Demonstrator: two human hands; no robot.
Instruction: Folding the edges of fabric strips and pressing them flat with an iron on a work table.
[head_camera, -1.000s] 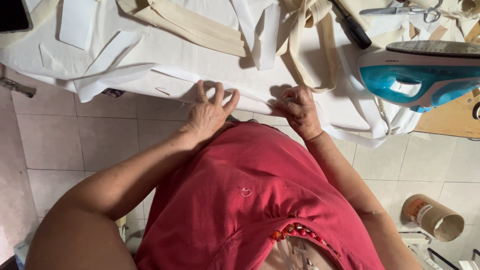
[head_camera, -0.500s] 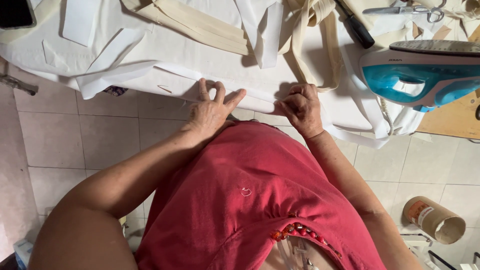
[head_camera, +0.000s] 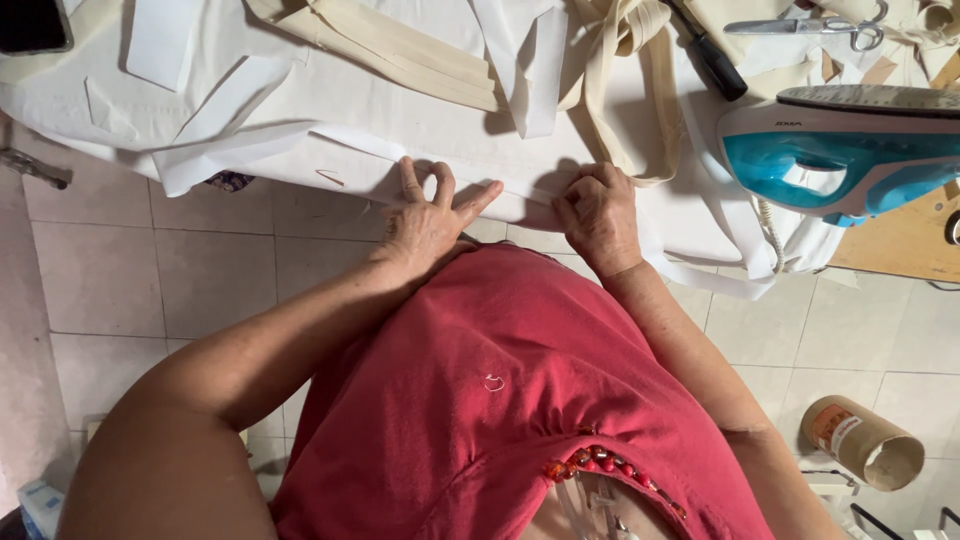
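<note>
My left hand (head_camera: 432, 215) presses its spread fingers on a narrow white fabric strip (head_camera: 520, 205) lying along the near edge of the white-covered table (head_camera: 330, 110). My right hand (head_camera: 598, 212) pinches the same strip a little to the right, fingers curled on it. A turquoise and white iron (head_camera: 840, 150) rests flat just right of my right hand. Beige fabric straps (head_camera: 620, 90) lie beyond the hands.
Scissors (head_camera: 810, 27) and a black-handled tool (head_camera: 712, 60) lie at the far right of the table. A dark phone (head_camera: 32, 22) sits at the far left. White cut pieces (head_camera: 160, 40) are scattered. A cardboard tube (head_camera: 862, 440) lies on the tiled floor.
Both hands stay at the table edge on the strip; the left fingers have shifted slightly. The view has tilted a little.
</note>
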